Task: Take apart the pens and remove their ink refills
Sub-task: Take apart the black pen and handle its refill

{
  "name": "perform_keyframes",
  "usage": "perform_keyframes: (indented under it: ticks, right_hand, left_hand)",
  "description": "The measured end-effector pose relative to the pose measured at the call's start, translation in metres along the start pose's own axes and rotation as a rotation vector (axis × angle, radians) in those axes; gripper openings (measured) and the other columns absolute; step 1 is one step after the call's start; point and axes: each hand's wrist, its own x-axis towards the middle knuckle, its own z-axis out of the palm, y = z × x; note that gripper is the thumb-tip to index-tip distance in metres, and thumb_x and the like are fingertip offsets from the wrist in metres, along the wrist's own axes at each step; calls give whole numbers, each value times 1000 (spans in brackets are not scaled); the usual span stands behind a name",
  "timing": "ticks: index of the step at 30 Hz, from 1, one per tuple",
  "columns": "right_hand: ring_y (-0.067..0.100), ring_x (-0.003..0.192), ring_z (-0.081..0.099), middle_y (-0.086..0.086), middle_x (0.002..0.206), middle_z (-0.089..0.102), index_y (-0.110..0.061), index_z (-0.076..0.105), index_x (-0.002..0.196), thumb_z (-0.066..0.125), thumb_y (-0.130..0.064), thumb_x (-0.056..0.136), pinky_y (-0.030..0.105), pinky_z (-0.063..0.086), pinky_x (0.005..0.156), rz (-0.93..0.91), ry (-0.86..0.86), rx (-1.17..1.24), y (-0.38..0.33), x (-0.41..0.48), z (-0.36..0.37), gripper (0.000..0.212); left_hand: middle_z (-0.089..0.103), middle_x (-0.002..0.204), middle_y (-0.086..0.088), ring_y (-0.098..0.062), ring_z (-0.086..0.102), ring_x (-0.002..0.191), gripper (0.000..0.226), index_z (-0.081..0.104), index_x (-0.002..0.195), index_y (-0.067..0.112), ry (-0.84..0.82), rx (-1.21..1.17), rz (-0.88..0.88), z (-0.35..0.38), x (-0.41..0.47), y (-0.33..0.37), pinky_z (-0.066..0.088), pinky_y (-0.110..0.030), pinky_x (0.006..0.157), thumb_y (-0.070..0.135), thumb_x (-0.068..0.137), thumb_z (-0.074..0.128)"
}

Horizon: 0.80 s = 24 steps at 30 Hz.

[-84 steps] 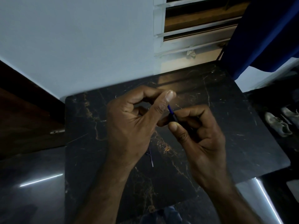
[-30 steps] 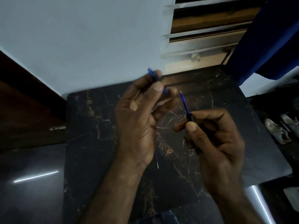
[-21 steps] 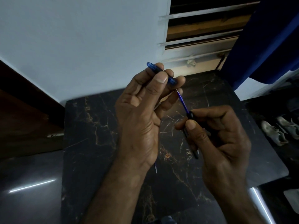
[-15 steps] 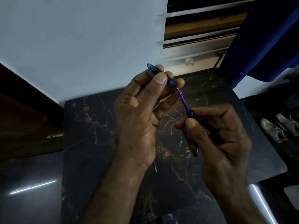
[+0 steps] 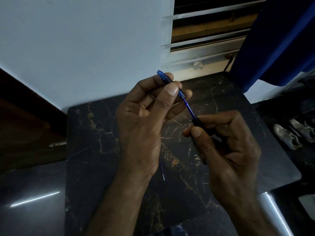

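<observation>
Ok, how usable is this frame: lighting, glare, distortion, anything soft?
Head view: dim overall; the black marble slab swallows detail, glare streaks cross the glossy surface at both lower corners, and the slab's edges bow from the wide angle. The left hand, right hand, blue pen barrel, ink refill and black grip section are sharp. The shoes are murky.

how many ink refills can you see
2. One refill runs from the blue barrel in the left hand to the black tip section in the right hand; a second refill lies on the marble slab by the left wrist. More may be hidden.
</observation>
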Motion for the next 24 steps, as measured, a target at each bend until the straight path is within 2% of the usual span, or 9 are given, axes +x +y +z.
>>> perform_keyframes:
  ticks: [1,4,8,10,14,18,24]
  right_hand:
    - [18,78,73,15,94,75,-10,65,109,69,-6,102,20,51,67,16,-3,-8,0,0,-1,10]
    - [24,84,76,15,96,75,-12,65,110,70,-10,103,25,54,68,-1,23,-74,0,2,-1,9]
    - [27,87,78,13,98,75,-16,65,111,71,-13,102,42,62,69,-69,28,-169,-2,3,-2,12]
    - [28,86,77,9,98,75,-21,65,112,70,-17,102,46,61,67,-78,34,-209,-3,4,-2,13]
    - [23,90,78,1,100,76,-31,64,115,71,-23,101,45,62,70,-72,42,-274,-2,7,-1,18]
    - [19,97,79,-3,105,77,-39,62,115,71,-26,101,43,64,77,-90,23,-300,-1,5,2,21]
    - [16,94,78,-1,103,76,-29,60,115,71,-21,100,36,64,76,-110,56,-330,2,7,5,20]
  left_hand:
    - [82,98,-3,-24,83,93,15,72,113,7,-7,-13,-23,-1,1,2,65,-31,78,4,99,69]
    - [82,99,-2,-21,83,92,17,72,113,9,-11,53,-17,-4,2,3,65,-29,79,7,97,75]
    - [82,96,0,-21,84,90,18,73,112,11,-26,161,28,-8,1,2,65,-27,75,8,95,78]
    - [82,96,1,-21,84,89,18,73,111,12,-25,161,24,-9,2,1,66,-27,74,6,95,80]
    - [81,93,1,-20,83,85,16,76,106,16,18,130,-14,-12,1,-2,66,-30,72,16,91,79]
    - [79,84,3,-11,78,71,14,75,103,14,72,137,2,-11,1,-6,64,-28,67,19,90,80]
    - [78,84,0,-13,74,71,16,74,102,10,65,140,9,-11,1,-8,61,-26,63,14,91,85]
